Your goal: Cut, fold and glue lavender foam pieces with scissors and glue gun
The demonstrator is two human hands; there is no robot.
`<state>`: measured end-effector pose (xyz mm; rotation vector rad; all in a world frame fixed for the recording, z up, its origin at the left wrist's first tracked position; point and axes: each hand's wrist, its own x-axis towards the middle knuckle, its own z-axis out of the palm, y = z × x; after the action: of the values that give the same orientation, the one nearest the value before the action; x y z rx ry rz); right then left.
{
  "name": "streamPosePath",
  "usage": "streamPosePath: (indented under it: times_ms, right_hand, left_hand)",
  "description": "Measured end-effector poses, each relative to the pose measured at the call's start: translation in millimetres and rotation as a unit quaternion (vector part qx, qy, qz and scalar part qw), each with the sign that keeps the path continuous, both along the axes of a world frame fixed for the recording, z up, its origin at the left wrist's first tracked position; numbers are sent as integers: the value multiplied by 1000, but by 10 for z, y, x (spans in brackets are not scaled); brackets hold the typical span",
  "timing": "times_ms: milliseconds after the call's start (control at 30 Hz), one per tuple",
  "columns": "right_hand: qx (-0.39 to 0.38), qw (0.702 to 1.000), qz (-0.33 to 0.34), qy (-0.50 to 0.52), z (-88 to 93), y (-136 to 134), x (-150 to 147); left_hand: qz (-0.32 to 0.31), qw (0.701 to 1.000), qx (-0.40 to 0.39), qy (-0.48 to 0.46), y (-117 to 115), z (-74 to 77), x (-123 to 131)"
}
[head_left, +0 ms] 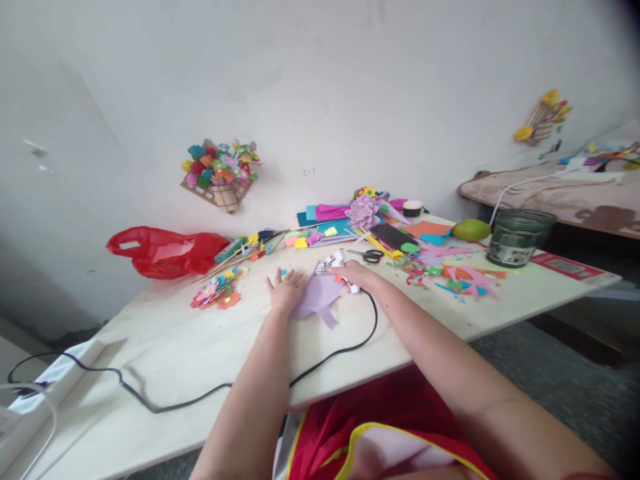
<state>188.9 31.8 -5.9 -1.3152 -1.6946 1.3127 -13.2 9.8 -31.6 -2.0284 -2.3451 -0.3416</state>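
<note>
A pale, flat-topped worktop (240,353) carries everything about the hands. At its far left lies a crumpled red plastic bag (170,253); at the right stands a dark green glass jar (520,239). A long white power strip (55,400) sits at the left edge. A thin black cord (345,349) loops around the near right of the sheet and passes beneath the left forearm, crossing the near worktop.

The light purple, irregularly cut sheet (320,293) lies between the hands. The left hand (287,291) rests palm down at its left edge, fingers spread. The right hand (350,272) has its fingers closed around a white corded hand tool (354,287) over the sheet's right side; their far side is hidden.

A green oval fruit (471,230) is beside the jar. A flat black rectangular device (393,237) lies beyond black-handled scissors (373,256), which sit just past the right hand. Layered multicoloured flower shapes (217,291) lie left of the left hand; small bright scraps (467,283) crowd the right.
</note>
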Motion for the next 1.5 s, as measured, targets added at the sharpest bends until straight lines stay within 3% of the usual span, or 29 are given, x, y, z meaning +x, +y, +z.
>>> streamPosePath:
  times_ms: [433, 800, 1167, 1500]
  right_hand:
    - [9, 1000, -1, -17, -39, 36, -3]
    - [13, 1000, 15, -14, -76, 67, 11]
    - [-7, 999, 44, -18, -55, 39, 13]
    - [-4, 999, 36, -25, -77, 69, 7]
  left_hand:
    - [30, 998, -55, -7, 102, -59, -18]
    - [8, 992, -105, -64, -63, 91, -57]
    - [9, 999, -36, -18, 29, -40, -50]
    - [27, 997, -74, -13, 88, -47, -56]
